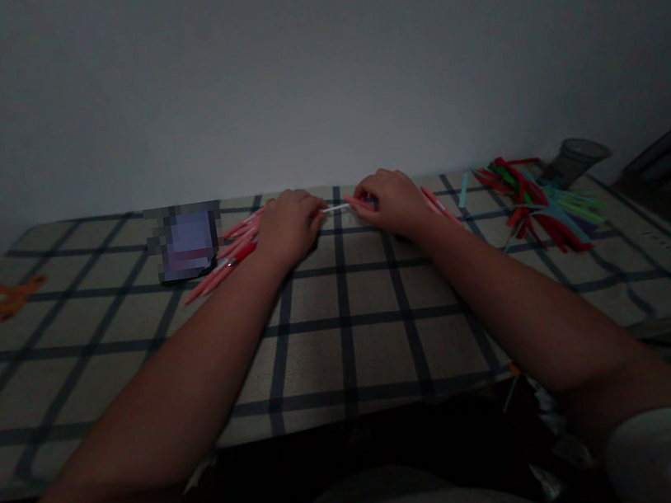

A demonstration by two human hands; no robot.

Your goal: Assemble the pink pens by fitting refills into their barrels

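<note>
My left hand [292,222] pinches one end of a thin white pen refill [337,208], low over the tablecloth. The refill's other end meets a pink pen barrel [356,202], which the closed fingers of my right hand [392,198] hold. Whether the refill sits inside the barrel or only touches it, I cannot tell. Beside my left hand lies a bunch of pink pens [214,278], partly hidden by the hand and forearm. More pink pen parts [441,205] lie just past my right wrist.
A checked tablecloth [379,345] covers the table against a plain wall. Left stand a blurred-out device [189,243] and an orange cutout [2,300]. Toward the right are a light-blue strip [463,190], a tangle of coloured strips [546,213] and a transparent cup [575,158].
</note>
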